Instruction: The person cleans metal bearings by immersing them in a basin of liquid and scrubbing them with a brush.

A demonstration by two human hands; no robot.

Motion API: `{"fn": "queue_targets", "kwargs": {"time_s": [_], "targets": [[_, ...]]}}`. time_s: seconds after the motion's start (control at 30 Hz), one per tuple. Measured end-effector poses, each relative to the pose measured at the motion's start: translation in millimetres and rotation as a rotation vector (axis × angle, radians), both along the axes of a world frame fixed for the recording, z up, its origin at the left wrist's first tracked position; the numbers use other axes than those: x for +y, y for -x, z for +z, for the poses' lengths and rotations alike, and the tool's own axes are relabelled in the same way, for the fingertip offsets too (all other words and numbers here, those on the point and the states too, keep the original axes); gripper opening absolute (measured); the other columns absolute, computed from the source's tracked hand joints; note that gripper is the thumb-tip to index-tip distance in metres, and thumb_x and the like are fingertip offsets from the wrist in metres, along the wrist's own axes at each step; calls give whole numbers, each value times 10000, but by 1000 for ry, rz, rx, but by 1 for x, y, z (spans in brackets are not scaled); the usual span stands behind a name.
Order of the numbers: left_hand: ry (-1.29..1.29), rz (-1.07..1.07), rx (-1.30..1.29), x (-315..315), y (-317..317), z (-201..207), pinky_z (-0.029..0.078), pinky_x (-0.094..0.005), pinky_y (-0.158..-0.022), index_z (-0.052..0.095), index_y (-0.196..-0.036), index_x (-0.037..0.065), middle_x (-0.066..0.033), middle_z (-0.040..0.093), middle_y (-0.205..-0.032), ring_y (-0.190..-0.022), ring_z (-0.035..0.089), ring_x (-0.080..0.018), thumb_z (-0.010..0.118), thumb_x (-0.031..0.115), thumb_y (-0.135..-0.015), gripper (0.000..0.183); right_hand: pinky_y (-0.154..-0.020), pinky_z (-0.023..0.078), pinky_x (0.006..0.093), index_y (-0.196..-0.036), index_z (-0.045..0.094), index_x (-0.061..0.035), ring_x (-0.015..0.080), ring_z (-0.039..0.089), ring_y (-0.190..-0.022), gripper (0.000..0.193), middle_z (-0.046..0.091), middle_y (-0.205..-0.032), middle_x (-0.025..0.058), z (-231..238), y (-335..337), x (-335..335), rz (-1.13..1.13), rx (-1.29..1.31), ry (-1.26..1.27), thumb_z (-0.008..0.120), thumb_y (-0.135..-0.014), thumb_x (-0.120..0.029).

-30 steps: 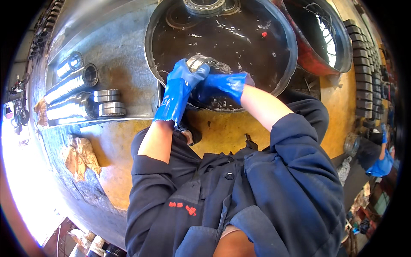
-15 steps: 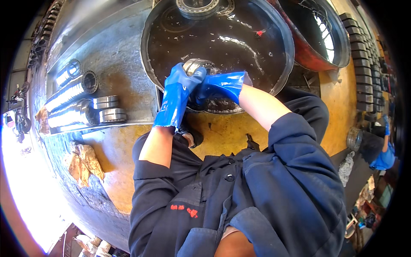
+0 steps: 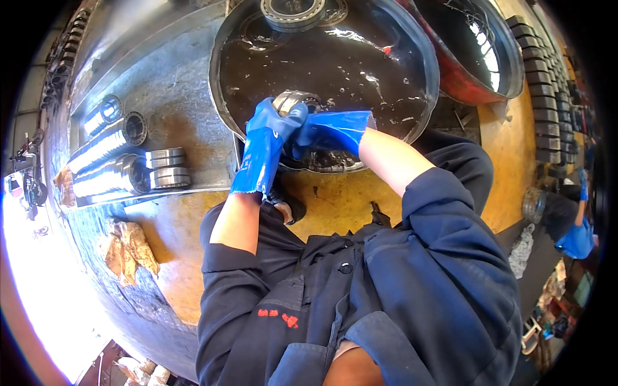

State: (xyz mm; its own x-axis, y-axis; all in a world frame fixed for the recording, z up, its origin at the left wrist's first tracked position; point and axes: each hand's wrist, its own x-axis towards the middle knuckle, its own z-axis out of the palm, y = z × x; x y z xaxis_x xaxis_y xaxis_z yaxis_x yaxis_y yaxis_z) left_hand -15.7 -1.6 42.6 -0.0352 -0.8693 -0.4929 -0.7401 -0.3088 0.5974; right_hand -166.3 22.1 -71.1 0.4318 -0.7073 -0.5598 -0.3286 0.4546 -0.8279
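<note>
Blue-gloved left hand [image 3: 273, 122], fingers pinching near side of metal bearing ring [image 3: 291, 100]. Right hand [image 3: 308, 132], also gloved, just beside left; fingers mostly hidden, impossible to tell whether gripping. Ring over dark liquid [image 3: 347, 74], contact unclear, inside near rim of round tub [image 3: 216, 83]. Advisable: firm grip on wet, probably slippery metal; ring low over liquid, against splashing; slow, even turning; well apart from larger ring [image 3: 293, 22] at tub's far side.
</note>
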Motion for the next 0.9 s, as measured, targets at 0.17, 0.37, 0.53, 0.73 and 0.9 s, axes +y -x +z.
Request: {"fn": "queue_targets", "kwargs": {"time_s": [0.17, 0.37, 0.53, 0.73, 0.9], "targets": [[26, -11, -5, -4, -9, -10, 559, -442, -1042, 648, -1402, 11, -265, 730, -1302, -1230, 711, -402, 797, 567, -788, 842, -919, 529, 364, -1295, 707, -106, 211, 663, -1070, 274, 718, -1205, 100, 18, -40, 10, 23, 165, 164, 611, -1055, -194], [60, -28, -22, -1, -2, -16, 564, -431, -1032, 656, -1385, 5, -267, 729, -1296, -1222, 716, -390, 798, 544, -804, 805, -978, 550, 392, -1269, 743, -85, 259, 723, -1116, 328, 768, -1206, 132, -13, -15, -4, 665, 565, 597, 620, -1025, -267], [37, 1, 13, 3, -1, 7, 567, -425, -1027, 655, -1386, 3, -260, 731, -1296, -1210, 722, -375, 802, 550, -805, 811, -898, 539, 366, -1109, 783, -62, 208, 701, -999, 232, 772, -1096, 115, -21, 8, -1, 135, -296, -40, 692, -918, -158], [77, -1, -27, 1, -2, -10, 567, -428, -1026, 678, -1358, 16, -254, 732, -1299, -1217, 718, -379, 795, 553, -800, 783, -928, 546, 356, -1266, 696, -33, 195, 671, -1038, 275, 728, -1137, 105, 12, -39, 17, -334, -162, 24, 559, -1077, -179], [72, -41, -24, -3, -6, -15, 561, -441, -1021, 690, -1329, 17, -263, 743, -1261, -1223, 714, -391, 784, 560, -800, 764, -1031, 512, 362, -1339, 701, -106, 214, 666, -1133, 301, 708, -1339, 104, 14, -29, 11, 25, -8, 82, 564, -1093, -215]]}}
